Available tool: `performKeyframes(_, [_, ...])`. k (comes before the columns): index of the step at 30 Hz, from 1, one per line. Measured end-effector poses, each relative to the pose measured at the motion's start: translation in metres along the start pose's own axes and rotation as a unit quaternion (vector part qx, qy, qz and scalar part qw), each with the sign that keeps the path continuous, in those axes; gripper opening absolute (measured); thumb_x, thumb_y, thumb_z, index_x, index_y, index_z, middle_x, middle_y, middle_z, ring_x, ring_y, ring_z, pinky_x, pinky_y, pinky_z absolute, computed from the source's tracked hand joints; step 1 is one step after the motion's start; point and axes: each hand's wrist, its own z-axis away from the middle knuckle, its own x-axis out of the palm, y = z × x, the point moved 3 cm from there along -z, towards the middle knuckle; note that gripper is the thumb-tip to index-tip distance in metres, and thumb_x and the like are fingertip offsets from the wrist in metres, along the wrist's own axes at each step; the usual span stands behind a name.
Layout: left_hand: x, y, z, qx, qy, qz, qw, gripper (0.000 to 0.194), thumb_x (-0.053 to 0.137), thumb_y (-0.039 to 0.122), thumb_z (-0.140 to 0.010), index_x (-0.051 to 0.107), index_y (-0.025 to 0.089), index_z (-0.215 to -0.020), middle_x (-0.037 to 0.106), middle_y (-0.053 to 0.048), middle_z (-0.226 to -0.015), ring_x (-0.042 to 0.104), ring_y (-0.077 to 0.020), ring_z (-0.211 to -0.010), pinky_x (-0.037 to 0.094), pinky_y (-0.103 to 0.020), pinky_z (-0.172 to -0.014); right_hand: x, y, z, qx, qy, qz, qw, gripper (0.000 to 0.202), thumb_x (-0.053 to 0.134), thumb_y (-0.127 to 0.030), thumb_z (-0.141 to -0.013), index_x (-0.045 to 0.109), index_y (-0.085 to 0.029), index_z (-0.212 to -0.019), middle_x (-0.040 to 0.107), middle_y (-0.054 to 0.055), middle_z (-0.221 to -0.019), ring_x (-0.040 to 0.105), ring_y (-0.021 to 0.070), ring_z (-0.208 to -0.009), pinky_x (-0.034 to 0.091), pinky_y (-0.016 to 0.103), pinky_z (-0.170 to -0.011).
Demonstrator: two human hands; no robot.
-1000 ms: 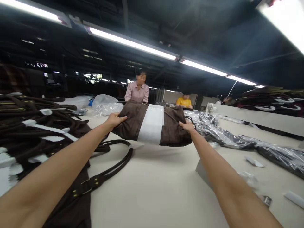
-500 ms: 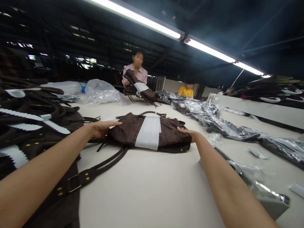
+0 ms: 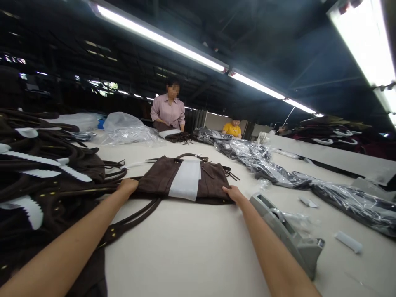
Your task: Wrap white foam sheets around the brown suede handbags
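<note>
A dark brown leather handbag (image 3: 154, 180) lies flattened on the table, a white wrapping band (image 3: 185, 177) around its middle. At its left lower corner, my left hand (image 3: 128, 187) is closed; its fingertips are partly hidden against the bag and strap. My right hand (image 3: 234, 193) pinches the right lower corner, thumb on top and fingers underneath. Long brown handles (image 3: 145, 214) trail from the bag's left side toward the near left. A thin loop handle and dark tassels show along its far side.
Brown bags with white-wrapped handles (image 3: 46, 165) pile up at the left. A grey tape dispenser (image 3: 287, 235) stands right of my right forearm. Plastic-wrapped bags (image 3: 266, 161) line the right side. Clear plastic bags (image 3: 126, 128) lie at the back; a co-worker in pink (image 3: 168, 109) stands behind the table.
The handbag now lies flatter and my left hand has closed at its corner. My right hand has slid to the near corner. The co-worker in pink has lowered a brown bag to the table.
</note>
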Motion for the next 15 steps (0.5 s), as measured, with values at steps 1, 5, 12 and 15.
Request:
performKeyframes(1, [-0.001,-0.001,0.001,-0.007,0.006,-0.02,1.0,0.034,0.06,0.038,-0.088,0.058,0.015,-0.114,0.061,-0.007,-0.113,0.061,-0.0215,-0.099,0.053,-0.04,-0.083,0.003,-0.003,0.006,-0.011,0.033,0.012,0.999,0.047,0.047,-0.031,-0.092,0.046,-0.012,-0.135,0.055,0.018,-0.132,0.051,0.0262,-0.124,0.041,0.037,-0.101])
performKeyframes(5, [-0.012,0.004,0.01,0.047,0.05,-0.097,0.993,0.033,0.06,0.038,-0.088,0.058,0.016,-0.113,0.062,-0.006,-0.108,0.062,-0.0194,-0.093,0.054,-0.037,-0.079,0.012,-0.03,0.028,-0.175,0.173,0.14,0.959,0.057,0.037,-0.009,-0.089,0.039,-0.024,-0.144,0.04,0.015,-0.147,0.032,0.0293,-0.139,0.024,0.054,-0.11])
performKeyframes(12, [-0.02,0.02,0.048,0.416,0.067,-0.234,0.876,0.032,0.039,0.01,-0.088,0.062,0.02,-0.108,0.064,-0.011,-0.112,0.053,-0.0232,-0.116,0.037,-0.041,-0.104,0.05,-0.029,0.076,-0.374,0.065,0.284,0.88,0.053,0.042,-0.028,-0.094,0.036,-0.036,-0.145,0.035,0.001,-0.152,0.032,0.0275,-0.139,0.027,0.051,-0.112])
performKeyframes(15, [-0.011,0.02,0.062,0.524,-0.003,-0.298,0.798,0.027,0.047,0.011,-0.082,0.066,0.019,-0.1,0.067,-0.009,-0.109,0.056,-0.0202,-0.112,0.032,-0.035,-0.109,0.061,-0.024,0.089,-0.399,0.063,0.32,0.857,0.059,0.055,-0.033,-0.089,0.034,-0.049,-0.142,0.025,-0.005,-0.156,0.025,0.0372,-0.14,0.026,0.062,-0.108])
